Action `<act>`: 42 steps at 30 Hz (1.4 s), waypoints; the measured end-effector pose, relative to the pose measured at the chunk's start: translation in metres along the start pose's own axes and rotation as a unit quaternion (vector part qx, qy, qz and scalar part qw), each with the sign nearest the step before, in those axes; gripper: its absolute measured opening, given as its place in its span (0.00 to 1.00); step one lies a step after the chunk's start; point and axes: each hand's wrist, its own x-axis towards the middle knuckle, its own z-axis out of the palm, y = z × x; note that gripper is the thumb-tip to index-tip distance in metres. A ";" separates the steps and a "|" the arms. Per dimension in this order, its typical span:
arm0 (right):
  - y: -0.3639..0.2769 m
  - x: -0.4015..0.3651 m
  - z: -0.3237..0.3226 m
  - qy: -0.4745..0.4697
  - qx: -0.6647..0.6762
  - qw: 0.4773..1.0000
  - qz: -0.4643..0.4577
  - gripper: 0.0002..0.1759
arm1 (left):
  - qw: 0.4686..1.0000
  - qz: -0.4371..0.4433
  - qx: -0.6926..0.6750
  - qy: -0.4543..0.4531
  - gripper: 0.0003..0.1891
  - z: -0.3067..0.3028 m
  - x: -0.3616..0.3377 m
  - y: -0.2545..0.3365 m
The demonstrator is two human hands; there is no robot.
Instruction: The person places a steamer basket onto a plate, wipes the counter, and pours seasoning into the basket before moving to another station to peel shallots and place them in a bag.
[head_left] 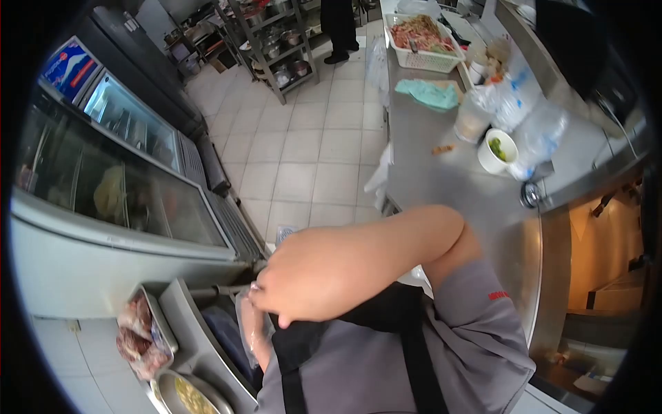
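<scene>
My right arm reaches across my body, and my right hand (296,279) is bent at the wrist with its fingers curled at my left side. Those fingertips close on the edge of a clear plastic glove (243,310), which wraps my left hand (255,324). The left hand's fingers are hidden behind the right hand and the shiny plastic. Below my arms are the black apron (386,301) and grey shirt. Left of the hands is a metal tray (164,331) with chunks of raw meat (138,334).
A steel counter (441,186) on the right bears a white cup (496,152) of green pieces, plastic bags, a teal cloth (427,93) and a white basket (427,61) of food. Glass-door fridges (124,200) line the left. A person (338,31) stands beyond the metal rack (276,48).
</scene>
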 end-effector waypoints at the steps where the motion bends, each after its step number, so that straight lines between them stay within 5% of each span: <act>1: 0.021 -0.004 -0.013 -0.045 -0.039 0.990 0.126 0.13 | 1.000 -0.016 0.000 0.010 0.22 -0.002 0.026 -0.010; 2: 0.041 -0.009 -0.024 -0.083 -0.074 0.961 0.253 0.16 | 0.999 -0.050 0.002 0.013 0.22 -0.004 0.056 -0.021; 6: 0.162 -0.077 -0.025 0.155 -0.095 0.921 0.345 0.24 | 0.990 -0.056 0.130 0.000 0.22 -0.022 0.193 -0.016; 7: 0.183 -0.095 -0.028 0.194 -0.100 0.881 0.421 0.21 | 0.975 -0.039 0.218 0.011 0.22 -0.020 0.229 0.004; 9: 0.216 -0.133 -0.032 0.248 -0.125 0.777 0.564 0.18 | 0.987 -0.010 0.156 -0.031 0.23 -0.018 0.310 0.018; 12: 0.232 -0.183 -0.031 0.343 -0.154 0.599 0.707 0.14 | 0.960 0.150 0.204 -0.117 0.23 0.011 0.418 0.056; 15: 0.237 -0.207 -0.041 0.477 -0.183 0.517 0.687 0.13 | 0.917 0.262 0.235 -0.187 0.27 0.068 0.493 0.126; 17: 0.241 -0.220 -0.048 0.534 -0.162 0.458 0.693 0.14 | 0.906 0.224 0.212 -0.291 0.28 0.108 0.527 0.174; 19: 0.264 -0.226 -0.057 0.593 -0.140 0.394 0.688 0.15 | 0.879 0.305 0.132 -0.343 0.31 0.150 0.555 0.214; 21: 0.295 -0.229 -0.078 0.567 -0.067 0.446 0.689 0.16 | 0.873 0.331 0.037 -0.355 0.31 0.203 0.585 0.252; 23: 0.369 -0.229 -0.089 0.547 -0.035 0.623 0.558 0.17 | 0.864 0.344 -0.063 -0.364 0.32 0.250 0.601 0.295; 24: 0.392 -0.209 -0.116 0.540 0.027 0.669 0.510 0.19 | 0.855 0.313 -0.175 -0.376 0.32 0.266 0.604 0.326; 28: 0.487 -0.182 -0.178 0.577 -0.055 0.656 0.484 0.16 | 0.814 0.265 -0.342 -0.389 0.35 0.318 0.645 0.400; 33: 0.502 -0.217 -0.231 0.633 0.144 0.653 0.392 0.10 | 0.753 0.228 -0.450 -0.422 0.42 0.374 0.682 0.462; 35: 0.499 -0.242 -0.243 0.634 0.089 0.640 0.425 0.10 | 0.796 0.448 -0.282 -0.293 0.49 0.405 0.693 0.480; 36: 0.496 -0.255 -0.247 0.624 0.037 0.638 0.450 0.10 | 0.806 0.477 -0.222 -0.271 0.54 0.417 0.698 0.493; 39: 0.481 -0.298 -0.244 0.540 -0.175 0.514 0.643 0.10 | 0.733 0.521 -0.270 -0.345 0.53 0.474 0.712 0.518; 41: 0.465 -0.325 -0.238 0.540 -0.363 0.354 0.671 0.06 | 0.728 0.528 -0.257 -0.352 0.43 0.500 0.722 0.529; 42: 0.452 -0.333 -0.240 0.542 -0.361 0.243 0.719 0.08 | 0.707 0.510 -0.143 -0.469 0.32 0.505 0.721 0.537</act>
